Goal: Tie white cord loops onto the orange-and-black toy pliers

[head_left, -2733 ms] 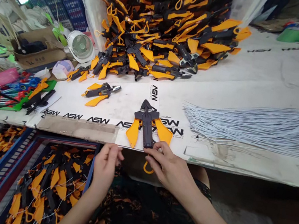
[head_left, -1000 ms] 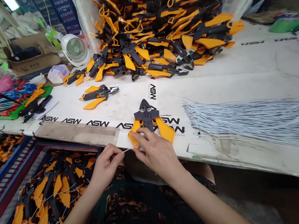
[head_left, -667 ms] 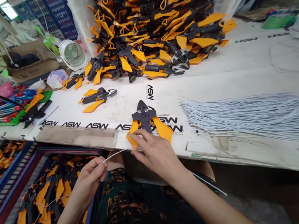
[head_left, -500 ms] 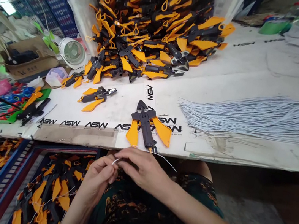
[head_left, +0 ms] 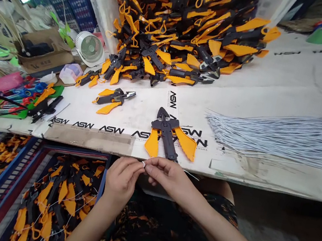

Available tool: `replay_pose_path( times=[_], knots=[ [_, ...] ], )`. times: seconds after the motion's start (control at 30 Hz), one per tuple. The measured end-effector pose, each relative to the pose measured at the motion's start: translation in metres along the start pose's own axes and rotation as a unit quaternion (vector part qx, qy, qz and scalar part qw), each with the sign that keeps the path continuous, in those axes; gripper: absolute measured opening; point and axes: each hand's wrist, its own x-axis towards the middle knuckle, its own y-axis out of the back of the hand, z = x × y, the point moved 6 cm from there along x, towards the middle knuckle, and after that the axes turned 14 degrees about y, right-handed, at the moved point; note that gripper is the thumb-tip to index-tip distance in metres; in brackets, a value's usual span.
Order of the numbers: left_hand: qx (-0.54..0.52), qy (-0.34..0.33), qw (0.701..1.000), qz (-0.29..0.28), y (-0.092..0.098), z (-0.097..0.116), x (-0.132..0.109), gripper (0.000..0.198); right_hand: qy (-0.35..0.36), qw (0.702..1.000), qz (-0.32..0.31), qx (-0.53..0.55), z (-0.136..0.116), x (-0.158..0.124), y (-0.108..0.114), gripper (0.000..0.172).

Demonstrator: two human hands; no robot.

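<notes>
My left hand (head_left: 122,177) and my right hand (head_left: 169,177) meet just below the table's front edge. Both pinch a thin white cord (head_left: 143,164), which makes a small bend between their fingertips. A loose end of white cord sticks out to the right beyond my right hand. Right above the hands, a black toy piece with two orange wings (head_left: 166,136) lies on the table, its pointed tip facing away from me. My right fingers hide whether the cord joins its lower end. A similar winged piece with a silvery tip (head_left: 115,98) lies to the left.
Winged pieces are heaped (head_left: 176,36) at the back in a plastic bag. Many white cords (head_left: 285,136) lie bundled at right. A small fan (head_left: 90,50) and colourful parts (head_left: 18,97) are at left. Below stands a blue crate (head_left: 101,187) with corded pieces.
Both hands have come closer together and lifted slightly, and the cord loop between them looks smaller. The view has shifted, so the table things sit a little further right.
</notes>
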Motion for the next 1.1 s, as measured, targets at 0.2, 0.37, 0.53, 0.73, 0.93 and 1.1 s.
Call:
replay_pose_path(
  times=[0.2,0.37,0.53,0.73,0.93,1.1],
  knots=[
    [0.116,-0.089,0.989,-0.011,0.001,-0.001,0.001,0.016,-0.048,0.998,0.028,-0.001,0.012,0.004,0.003,0.055],
    [0.05,-0.1,0.993,-0.024,0.005,-0.005,0.003,0.015,-0.045,0.999,0.014,-0.004,0.011,0.005,0.001,0.044],
    [-0.18,0.238,0.953,-0.056,-0.011,-0.024,0.003,0.02,0.035,0.998,0.023,-0.054,0.002,-0.001,-0.001,0.033],
    [-0.445,0.495,0.718,-0.203,-0.049,-0.026,-0.017,0.047,0.267,0.914,0.011,-0.306,-0.028,-0.015,-0.004,0.02],
    [-0.224,0.309,0.917,-0.114,-0.02,-0.026,0.001,0.018,0.07,0.98,-0.03,-0.183,-0.014,-0.003,0.009,0.017],
    [-0.227,0.218,0.944,-0.095,-0.02,-0.022,0.009,0.012,-0.032,0.995,-0.075,-0.062,0.001,0.003,0.009,0.024]
  ],
)
